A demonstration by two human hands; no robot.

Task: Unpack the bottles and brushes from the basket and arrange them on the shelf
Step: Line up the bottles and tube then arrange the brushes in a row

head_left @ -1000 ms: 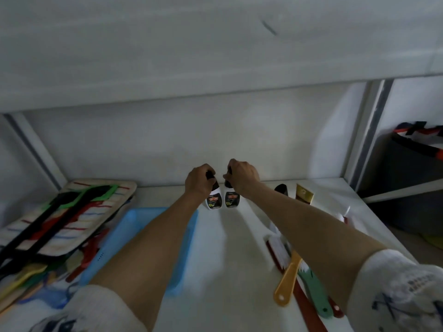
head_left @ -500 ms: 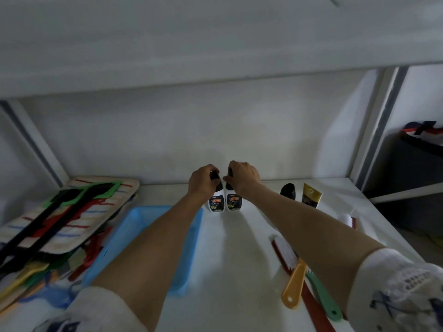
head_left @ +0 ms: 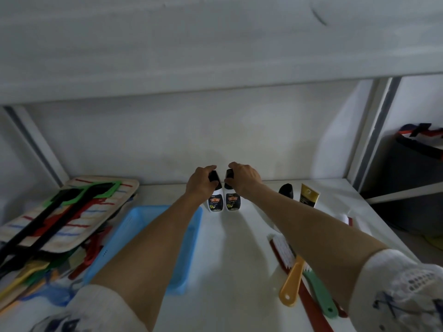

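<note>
Nearest you, on the right of the white shelf [head_left: 230,271], a cluster of brushes lies flat: an orange-handled brush [head_left: 291,282], a green-handled brush [head_left: 320,295] and a long red-backed brush [head_left: 282,254] with white bristles, their handles crossing and touching. To the left, the blue basket [head_left: 134,231] sits on the shelf, partly hidden by your left forearm. Beside it lies a striped bag [head_left: 69,212] with black, red and green straps.

Farther back, two white bottles stand upright, side by side and just touching. Your left hand [head_left: 200,183] grips the black cap of the left bottle [head_left: 215,201], fingers curled over it. Your right hand [head_left: 243,178] grips the cap of the right bottle [head_left: 232,201] likewise.

Right of these, near the back wall, stand a black bottle [head_left: 286,191] and a gold tube [head_left: 309,195], close together.
</note>
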